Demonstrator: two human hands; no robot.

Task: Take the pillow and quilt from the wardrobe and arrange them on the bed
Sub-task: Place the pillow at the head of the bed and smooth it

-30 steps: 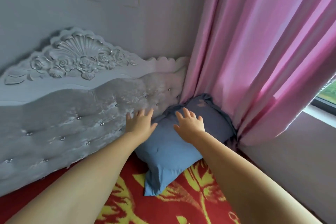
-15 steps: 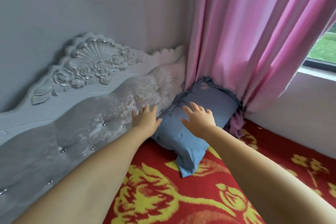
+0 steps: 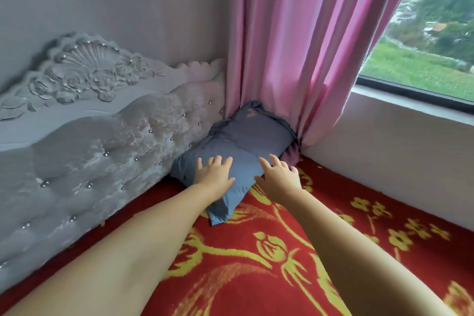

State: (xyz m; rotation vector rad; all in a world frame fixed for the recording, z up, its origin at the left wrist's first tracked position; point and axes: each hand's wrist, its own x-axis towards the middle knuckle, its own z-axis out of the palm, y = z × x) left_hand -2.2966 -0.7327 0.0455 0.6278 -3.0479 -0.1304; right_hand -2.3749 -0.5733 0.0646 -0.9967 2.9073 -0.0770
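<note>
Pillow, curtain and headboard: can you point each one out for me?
Pillow (image 3: 246, 141), head view, on the bare blue top above the hands.
Curtain (image 3: 295, 41), head view, on the pink folds in the middle.
Headboard (image 3: 84, 69), head view, on the carved shell and roses.

We observe two bare forearms entering from the lower edge and reaching forward, converging toward 12 o'clock. The left hand (image 3: 214, 174) is palm-down, fingers spread and extended, thumb splayed toward 3 o'clock; its wrist is in line with the forearm, which runs back toward 7 o'clock. The right hand (image 3: 278, 179) lies just beside it at 3 o'clock, also palm-down, its fingers (image 3: 275, 160) fanned and slightly curled at the tips. Its forearm runs back toward 5 o'clock. Neither hand is closed around anything. The two hands do not touch each other.
</note>
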